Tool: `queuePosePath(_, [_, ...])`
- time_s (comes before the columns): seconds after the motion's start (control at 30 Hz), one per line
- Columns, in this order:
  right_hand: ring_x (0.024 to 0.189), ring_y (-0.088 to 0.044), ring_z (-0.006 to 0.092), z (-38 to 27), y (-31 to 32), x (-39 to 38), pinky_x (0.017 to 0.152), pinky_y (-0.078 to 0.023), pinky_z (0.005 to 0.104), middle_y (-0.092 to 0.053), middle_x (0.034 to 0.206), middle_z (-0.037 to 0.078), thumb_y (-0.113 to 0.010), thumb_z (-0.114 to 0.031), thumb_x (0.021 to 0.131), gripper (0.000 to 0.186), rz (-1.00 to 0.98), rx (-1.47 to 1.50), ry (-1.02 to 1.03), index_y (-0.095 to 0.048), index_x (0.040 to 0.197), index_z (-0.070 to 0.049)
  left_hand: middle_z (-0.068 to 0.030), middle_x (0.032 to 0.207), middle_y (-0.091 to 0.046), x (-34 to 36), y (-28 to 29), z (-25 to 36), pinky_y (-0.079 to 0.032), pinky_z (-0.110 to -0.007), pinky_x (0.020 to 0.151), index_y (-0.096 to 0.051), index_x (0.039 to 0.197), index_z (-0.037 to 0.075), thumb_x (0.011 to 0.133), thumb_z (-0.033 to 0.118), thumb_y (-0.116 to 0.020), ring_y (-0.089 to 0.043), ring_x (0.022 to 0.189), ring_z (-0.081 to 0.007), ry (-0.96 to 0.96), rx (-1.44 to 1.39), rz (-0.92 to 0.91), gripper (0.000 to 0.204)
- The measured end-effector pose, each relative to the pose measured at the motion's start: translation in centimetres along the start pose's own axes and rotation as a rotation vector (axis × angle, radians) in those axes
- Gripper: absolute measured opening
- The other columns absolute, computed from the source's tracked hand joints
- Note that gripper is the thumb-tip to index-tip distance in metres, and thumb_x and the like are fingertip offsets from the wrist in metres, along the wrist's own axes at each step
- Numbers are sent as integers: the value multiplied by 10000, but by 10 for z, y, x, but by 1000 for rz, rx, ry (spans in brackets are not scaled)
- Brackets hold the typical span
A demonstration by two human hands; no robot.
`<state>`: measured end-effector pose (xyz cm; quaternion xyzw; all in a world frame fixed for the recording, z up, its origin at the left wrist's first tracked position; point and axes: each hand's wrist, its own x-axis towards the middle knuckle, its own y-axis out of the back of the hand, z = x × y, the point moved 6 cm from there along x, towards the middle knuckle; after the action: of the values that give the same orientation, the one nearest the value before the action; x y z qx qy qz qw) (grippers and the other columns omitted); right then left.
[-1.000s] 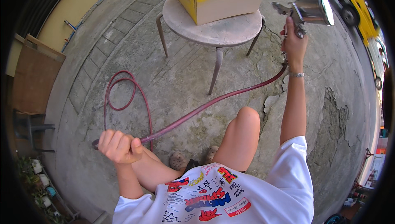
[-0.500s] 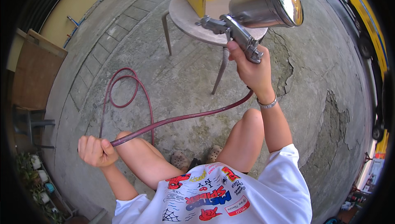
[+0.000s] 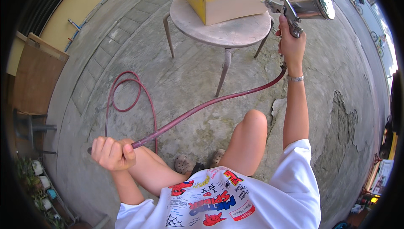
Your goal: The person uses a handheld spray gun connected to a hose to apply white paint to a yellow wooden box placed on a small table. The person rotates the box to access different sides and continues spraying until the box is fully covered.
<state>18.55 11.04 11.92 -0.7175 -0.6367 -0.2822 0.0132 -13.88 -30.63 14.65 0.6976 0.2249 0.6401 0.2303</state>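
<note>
Head view: the pale box (image 3: 235, 8) with yellow edges and an open top sits on a round surface (image 3: 223, 38). Just right of the box is the metal spray gun (image 3: 292, 11), in the right hand (image 3: 292, 46). Those fingers are curled around its grip; whether they press a trigger cannot be made out. The left hand (image 3: 113, 153), well below and left of the box, has its fingers wrapped in a fist round the dark red hose (image 3: 219, 99).

The nozzle (image 3: 271, 4) seems so near the box's right end that a small swing of the wrist might knock or scuff it; whether they touch is hard to judge. The cup (image 3: 305, 5) leans away from the box, its lid (image 3: 325, 2) facing sideways, so a loose lid might let any contents dribble out. Below the box, the hose passes close to the foot of a leg (image 3: 224, 69) in this view; a sharp pull could hook it and jolt the box. The loop of hose (image 3: 152, 111) lower left of the box might snag, tugging the gun off line.
</note>
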Motion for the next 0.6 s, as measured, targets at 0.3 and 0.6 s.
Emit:
queuePosePath(0.3, [403, -582, 151, 37, 48, 66, 381, -418, 318, -617, 523, 56, -703, -478, 974, 555, 277, -115, 4, -731, 743, 26, -39, 540, -396, 21, -29, 40, -281, -367, 491, -452, 568, 109, 963, 307, -593, -398, 487, -230, -35, -107, -50, 464])
queuePosePath(0.6, [404, -506, 95, 3, 33, 34, 368, -372, 279, -611, 587, 12, -702, -458, 989, 493, 111, 115, -26, -725, 791, -7, -32, 535, -388, 10, -19, 16, -275, -370, 490, -445, 560, 114, 985, 324, -589, -401, 487, -228, 20, -99, 8, 495])
